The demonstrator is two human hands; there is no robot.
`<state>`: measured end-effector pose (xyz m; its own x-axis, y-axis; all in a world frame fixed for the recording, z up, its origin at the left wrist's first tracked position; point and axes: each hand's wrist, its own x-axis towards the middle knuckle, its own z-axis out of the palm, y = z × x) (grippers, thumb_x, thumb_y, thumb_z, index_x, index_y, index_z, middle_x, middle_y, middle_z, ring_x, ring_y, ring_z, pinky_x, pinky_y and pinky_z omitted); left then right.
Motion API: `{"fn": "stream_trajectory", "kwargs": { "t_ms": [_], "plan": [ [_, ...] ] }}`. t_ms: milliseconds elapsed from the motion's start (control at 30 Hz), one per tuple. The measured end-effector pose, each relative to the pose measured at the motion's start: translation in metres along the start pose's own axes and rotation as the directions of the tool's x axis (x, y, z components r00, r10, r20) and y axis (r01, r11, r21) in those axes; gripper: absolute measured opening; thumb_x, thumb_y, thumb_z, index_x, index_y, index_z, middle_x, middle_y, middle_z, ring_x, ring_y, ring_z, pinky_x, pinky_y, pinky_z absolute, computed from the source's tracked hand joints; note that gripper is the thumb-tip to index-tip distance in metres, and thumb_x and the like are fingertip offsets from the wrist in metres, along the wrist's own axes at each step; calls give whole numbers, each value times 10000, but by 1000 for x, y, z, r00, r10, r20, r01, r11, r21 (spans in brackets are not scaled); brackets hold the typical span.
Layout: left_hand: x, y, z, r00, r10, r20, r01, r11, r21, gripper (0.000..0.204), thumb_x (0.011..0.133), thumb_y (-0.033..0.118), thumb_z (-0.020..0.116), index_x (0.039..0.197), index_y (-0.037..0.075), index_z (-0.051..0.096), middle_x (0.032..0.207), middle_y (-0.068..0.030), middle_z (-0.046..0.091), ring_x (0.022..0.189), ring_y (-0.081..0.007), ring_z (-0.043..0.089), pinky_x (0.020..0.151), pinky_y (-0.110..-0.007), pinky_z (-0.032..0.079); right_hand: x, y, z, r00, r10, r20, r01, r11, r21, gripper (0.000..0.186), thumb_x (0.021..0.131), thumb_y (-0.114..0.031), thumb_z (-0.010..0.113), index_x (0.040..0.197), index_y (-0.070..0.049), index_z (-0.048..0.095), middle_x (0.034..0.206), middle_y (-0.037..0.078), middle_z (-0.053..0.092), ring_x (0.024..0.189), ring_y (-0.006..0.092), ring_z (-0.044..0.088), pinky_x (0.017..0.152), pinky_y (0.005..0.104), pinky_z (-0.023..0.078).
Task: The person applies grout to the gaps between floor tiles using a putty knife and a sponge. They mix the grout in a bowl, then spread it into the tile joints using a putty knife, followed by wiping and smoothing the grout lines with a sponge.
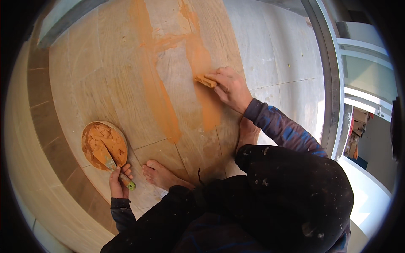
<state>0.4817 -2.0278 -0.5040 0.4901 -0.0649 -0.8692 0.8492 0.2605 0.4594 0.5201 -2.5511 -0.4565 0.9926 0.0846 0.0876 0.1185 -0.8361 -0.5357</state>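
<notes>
My right hand (231, 86) is closed on a small flat spreader (205, 81), coated in orange paste, pressed to the tiled floor over an orange band (198, 55). At the left, my left hand (117, 182) closes round the handle of a putty knife (126, 180) with a green end. Its blade rests in orange grout paste (103, 137) inside a round bowl (120, 125). My left fingers lie at the bowl's near rim; whether they also grip the bowl, I cannot tell. A second orange band (162, 101) runs along the floor beside the first, joined by a crosswise smear.
My bare left foot (162, 173) stands between the bowl and the bands, my right foot (249, 133) below my right wrist. Wood-look tiles (105, 71) meet paler grey tiles (282, 63). A metal door track (327, 63) curves along the right; a brown border (50, 122) runs left.
</notes>
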Motion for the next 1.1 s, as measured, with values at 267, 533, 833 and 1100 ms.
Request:
{"fn": "stream_trajectory", "kwargs": {
  "t_ms": [267, 533, 833, 1100],
  "plan": [
    [5, 6, 1, 997, -66, 33, 64, 996, 57, 292, 1031, 257, 658, 1202, 28, 595, 1051, -144, 734, 848, -181, 684, 678, -353, 570, -12, 7, 16, 995, 34, 93, -18, 985, -170, 515, 769, 13, 664, 1280, -46, 643, 1191, 87, 661, 1076, 318, 588, 936, 400, 507],
    [-6, -17, 10, 997, 32, -65, -15, 968, 252, 362, 1044, 374, 600, 1102, 17, 609, 822, -97, 662, 680, -187, 622, 586, -320, 502, -84, -34, -11, 908, 144, 394, -112, 988, -103, 548, 727, 37, 706, 1262, -82, 687, 1138, 95, 691, 1075, 329, 603, 869, 439, 520],
    [1, -14, 1, 1000, -3, -20, 12, 886, 464, 409, 1046, 427, 537, 1043, 36, 659, 889, -93, 673, 744, -148, 613, 595, -269, 485, 45, 39, -2, 993, 114, -38, -120, 964, -237, 428, 797, 40, 641, 1212, -57, 681, 1117, 96, 675, 1040, 324, 610, 929, 414, 500],
    [3, -17, 1, 993, 121, -9, -116, 963, 244, 466, 1070, 486, 476, 1210, 49, 560, 1014, -97, 668, 855, -193, 624, 762, -343, 494, -147, -56, 40, 981, 167, 103, -144, 970, -197, 422, 864, -122, 619, 1282, -114, 675, 1116, 6, 638, 1039, 209, 573, 887, 372, 407]
  ]
}}
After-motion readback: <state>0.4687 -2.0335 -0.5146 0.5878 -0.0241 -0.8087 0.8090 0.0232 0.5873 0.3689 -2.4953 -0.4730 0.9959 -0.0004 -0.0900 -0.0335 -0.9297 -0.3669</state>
